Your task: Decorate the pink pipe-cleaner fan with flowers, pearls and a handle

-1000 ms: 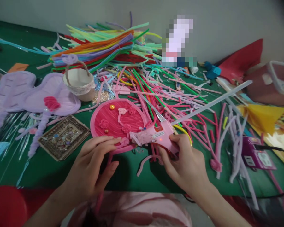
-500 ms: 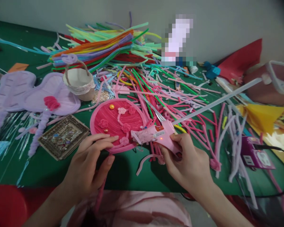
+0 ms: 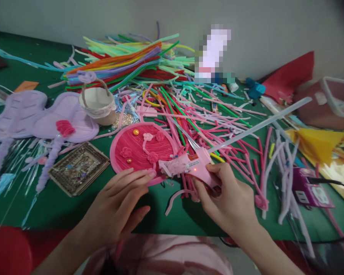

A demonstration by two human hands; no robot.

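My right hand (image 3: pixel 229 194) is closed around the pink glue gun (image 3: pixel 202 164). Its nozzle end points left, an orange light glows on its side, and a long translucent glue stick (image 3: pixel 260 124) sticks out the back. The nozzle end lies over the right edge of a round pink fan (image 3: pixel 123 139), which bears small pink flowers (image 3: pixel 153 156) and gold beads (image 3: pixel 135 132). With fingers stretched out, my left hand (image 3: pixel 126 200) lies over the fan's lower rim and covers part of it. Its fingertips are at the lowest flower; whether they press on it I cannot tell.
Left of the fan are a cardboard tray of beads (image 3: pixel 78 168), a small white basket (image 3: pixel 96 101) and lilac butterfly-shaped pieces (image 3: pixel 64 114). Behind lie many coloured pipe cleaners (image 3: pixel 117 65). At right are a purple box (image 3: pixel 311 189) with a black cable and a clear bin (image 3: pixel 326 99).
My left hand has shifted right along the fan's lower rim, its fingertips now over the lowest flower and its thumb lower. The right hand keeps the glue gun almost still.
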